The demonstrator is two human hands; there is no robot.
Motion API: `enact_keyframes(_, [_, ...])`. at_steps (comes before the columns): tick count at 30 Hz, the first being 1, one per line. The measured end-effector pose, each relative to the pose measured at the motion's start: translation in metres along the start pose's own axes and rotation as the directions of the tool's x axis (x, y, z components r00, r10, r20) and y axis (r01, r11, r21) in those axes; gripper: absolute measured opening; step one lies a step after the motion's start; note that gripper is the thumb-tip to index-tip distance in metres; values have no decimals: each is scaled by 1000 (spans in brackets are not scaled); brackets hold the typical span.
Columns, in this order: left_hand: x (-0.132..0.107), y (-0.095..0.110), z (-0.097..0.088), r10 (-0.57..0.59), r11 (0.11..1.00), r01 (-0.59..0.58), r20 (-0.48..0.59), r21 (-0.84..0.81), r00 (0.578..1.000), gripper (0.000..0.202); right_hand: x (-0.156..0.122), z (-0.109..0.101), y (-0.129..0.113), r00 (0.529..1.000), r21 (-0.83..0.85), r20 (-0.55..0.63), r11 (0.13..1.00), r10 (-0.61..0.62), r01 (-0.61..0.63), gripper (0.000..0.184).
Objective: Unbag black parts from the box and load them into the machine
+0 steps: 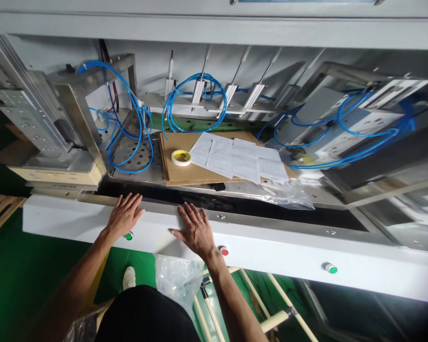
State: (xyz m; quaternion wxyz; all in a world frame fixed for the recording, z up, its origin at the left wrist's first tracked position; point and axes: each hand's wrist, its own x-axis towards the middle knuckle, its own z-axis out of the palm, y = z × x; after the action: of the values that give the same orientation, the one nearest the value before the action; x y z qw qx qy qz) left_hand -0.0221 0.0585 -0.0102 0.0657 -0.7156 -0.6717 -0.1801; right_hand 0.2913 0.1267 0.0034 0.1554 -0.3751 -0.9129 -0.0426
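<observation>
My left hand [124, 214] lies flat on the front ledge [271, 232] of a large machine, fingers stretched out and holding nothing. Just below it is a green button [129, 236]. To its right, my right hand [195, 229] rests palm down on the same ledge with its fingers spread. A red button [223, 251] sits beside that wrist. Beyond the hands, a roll of tape [181, 157] and several printed sheets [235, 156] lie on a flat piece of cardboard [178, 175] inside the machine.
Coiled blue air hoses [199, 128] hang around metal cylinders at the back. A clear plastic bag [292, 197] lies at the cardboard's right corner. Another green button [331, 269] is on the right. Below stand cream-coloured pipes [274, 320] and hanging plastic film [178, 280].
</observation>
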Motion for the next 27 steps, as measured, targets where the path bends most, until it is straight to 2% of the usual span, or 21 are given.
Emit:
enact_keyframes(5, [1, 3, 2, -40, 999, 40, -2, 8, 999, 58, -2, -2, 7, 1000, -23, 17, 999, -24, 25, 100])
enact_keyframes(13, [1, 3, 2, -97, 993, 98, 24, -66, 995, 65, -11, 0, 19, 999, -44, 31, 999, 30, -29, 93])
enact_keyframes(18, [-2, -5, 7, -113, 975, 87, -119, -205, 986, 61, -11, 1, 21, 999, -42, 27, 999, 36, -35, 105])
enact_keyframes(21, [-10, -10, 6, -142, 959, 73, -240, -274, 960, 55, -11, -2, 23, 999, -68, 10, 997, 31, -30, 103])
enact_keyframes(25, [-37, -14, -2, -180, 954, 65, -381, -294, 907, 50, -12, -4, 24, 1000, -99, -22, 995, 19, -21, 101])
enact_keyframes(27, [-55, -14, -8, -183, 957, 67, -407, -282, 895, 50, -13, -3, 22, 1000, -116, -20, 993, 11, -13, 101])
